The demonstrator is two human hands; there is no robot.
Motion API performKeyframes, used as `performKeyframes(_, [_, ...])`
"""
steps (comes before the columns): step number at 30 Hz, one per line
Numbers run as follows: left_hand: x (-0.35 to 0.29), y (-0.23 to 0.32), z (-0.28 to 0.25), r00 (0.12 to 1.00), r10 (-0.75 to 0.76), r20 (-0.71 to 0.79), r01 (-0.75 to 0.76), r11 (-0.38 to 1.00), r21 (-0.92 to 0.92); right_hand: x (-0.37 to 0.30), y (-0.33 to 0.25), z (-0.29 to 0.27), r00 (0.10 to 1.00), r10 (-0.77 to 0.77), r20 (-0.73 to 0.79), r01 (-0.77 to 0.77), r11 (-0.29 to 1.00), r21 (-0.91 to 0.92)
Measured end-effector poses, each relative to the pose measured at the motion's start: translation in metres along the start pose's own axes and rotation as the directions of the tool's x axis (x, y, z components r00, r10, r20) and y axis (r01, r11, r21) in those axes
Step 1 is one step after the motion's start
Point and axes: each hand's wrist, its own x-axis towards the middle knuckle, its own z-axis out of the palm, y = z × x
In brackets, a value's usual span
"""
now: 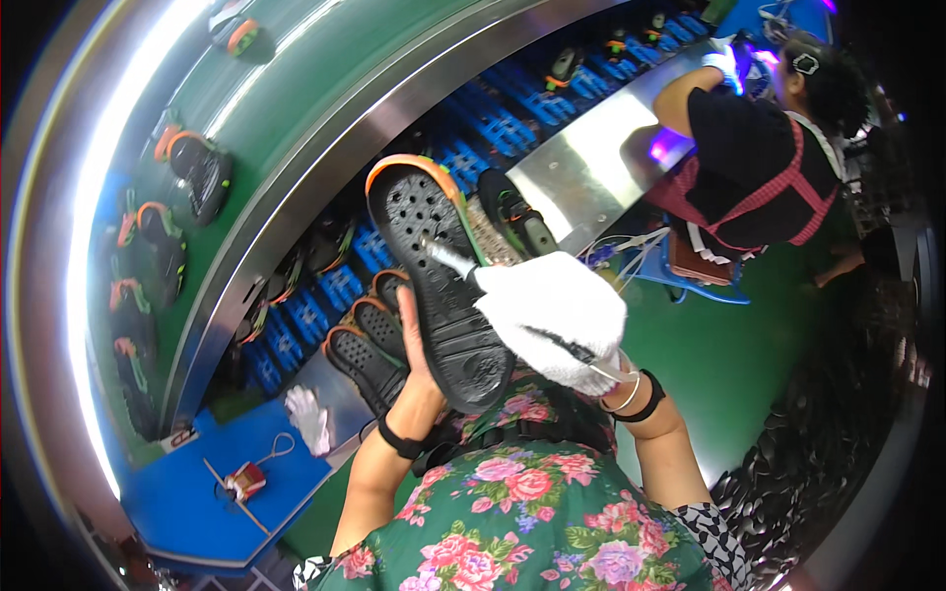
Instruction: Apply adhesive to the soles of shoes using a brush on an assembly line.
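Head view: your gloved right hand [562, 307] grips a slim tool [451, 259] at the sole [439, 295]; your left hand [420, 379] holds its edge, before you. It is probably light, rubbery, bendable; keep to the rim.

Blue table [187, 502]: small red object [249, 481] with cord loop [285, 435] near middle, beside seam; pale glove [309, 422] near far right corner. Green belt [296, 108]: several black-orange shoes [202, 177] spaced along length; metal rim [370, 106] along right side.
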Motion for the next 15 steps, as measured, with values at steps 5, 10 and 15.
performKeyframes(5, [-0.005,-0.002,-0.006,0.985,-0.054,0.166,0.088,0.976,-0.202,0.01,0.001,0.01,0.998,-0.015,0.069,0.013,1.0,0.018])
performKeyframes(10, [-0.015,-0.006,-0.017,0.955,-0.113,0.274,0.186,0.948,-0.257,0.01,-0.003,0.024,0.989,-0.095,0.112,0.096,0.995,-0.004])
performKeyframes(15, [-0.014,-0.008,-0.023,0.958,-0.136,0.252,0.209,0.933,-0.292,-0.004,-0.008,0.037,1.0,0.001,-0.027,0.004,0.983,0.186])
